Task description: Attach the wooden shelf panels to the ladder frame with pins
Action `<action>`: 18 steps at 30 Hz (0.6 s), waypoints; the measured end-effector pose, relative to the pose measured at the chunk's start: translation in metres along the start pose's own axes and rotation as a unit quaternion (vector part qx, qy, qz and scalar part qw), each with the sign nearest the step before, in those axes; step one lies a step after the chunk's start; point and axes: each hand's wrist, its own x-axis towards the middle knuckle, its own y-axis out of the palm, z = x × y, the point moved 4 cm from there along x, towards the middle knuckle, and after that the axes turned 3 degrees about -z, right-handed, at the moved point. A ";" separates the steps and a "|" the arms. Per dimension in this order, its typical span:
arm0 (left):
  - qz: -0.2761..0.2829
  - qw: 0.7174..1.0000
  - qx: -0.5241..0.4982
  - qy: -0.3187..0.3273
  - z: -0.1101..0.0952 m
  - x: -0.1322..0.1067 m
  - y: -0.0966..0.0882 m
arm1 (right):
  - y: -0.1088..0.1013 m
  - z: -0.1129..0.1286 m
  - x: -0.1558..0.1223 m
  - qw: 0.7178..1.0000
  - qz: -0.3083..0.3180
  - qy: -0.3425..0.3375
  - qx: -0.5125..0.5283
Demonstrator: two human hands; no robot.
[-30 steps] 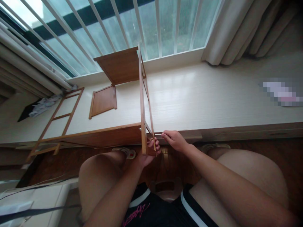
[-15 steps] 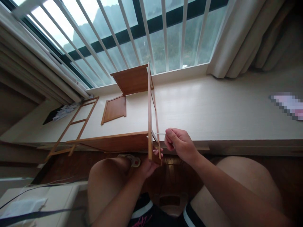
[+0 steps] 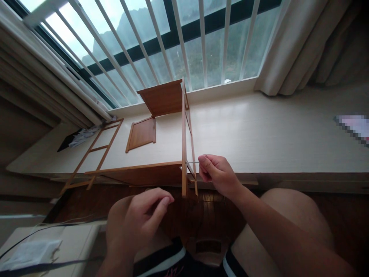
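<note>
A small wooden shelf unit [image 3: 184, 134] lies on its side on a pale window ledge [image 3: 259, 134], its near end over the ledge's edge. My right hand [image 3: 215, 173] pinches a thin metal tool [image 3: 192, 162] whose tip meets the upright side frame near the lower shelf board [image 3: 144, 175]. My left hand [image 3: 138, 223] hovers below the shelf, off the frame, fingers loosely curled with nothing in them. My bare knees show beneath.
A loose ladder-like side frame [image 3: 92, 154] and a flat wooden panel [image 3: 141, 134] lie on the ledge to the left. Crumpled plastic wrapping [image 3: 82, 135] sits by the window. Curtains [image 3: 288, 42] hang at right; white window bars behind. A white box with a cable [image 3: 43, 242] is at lower left.
My left hand has let go of the frame's lower end and dropped back toward me. My right hand has moved the tool slightly left, onto the frame.
</note>
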 end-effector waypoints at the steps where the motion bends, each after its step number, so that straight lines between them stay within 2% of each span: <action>1: -0.071 0.994 0.036 0.070 -0.017 0.003 -0.015 | -0.001 0.002 0.001 1.000 0.002 -0.003 -0.020; 3: -0.162 0.965 0.122 0.165 -0.038 0.013 -0.030 | -0.003 0.006 0.003 0.997 0.011 -0.014 -0.074; 4: -0.174 0.953 0.167 0.184 -0.043 0.020 -0.031 | -0.003 0.008 0.003 0.994 0.018 -0.022 -0.103; 5: -0.166 0.946 0.206 0.190 -0.045 0.029 -0.029 | -0.003 0.011 0.004 0.991 0.024 -0.030 -0.129; 7: -0.112 0.943 0.256 0.183 -0.042 0.044 -0.019 | -0.002 0.016 0.004 0.984 0.029 -0.046 -0.169; 10: -0.053 0.950 0.259 0.166 -0.034 0.055 -0.005 | 0.001 0.022 0.002 0.975 0.025 -0.083 -0.206; 18: -0.060 0.957 0.242 0.147 -0.027 0.057 0.000 | 0.002 0.026 -0.002 0.952 0.037 -0.160 -0.257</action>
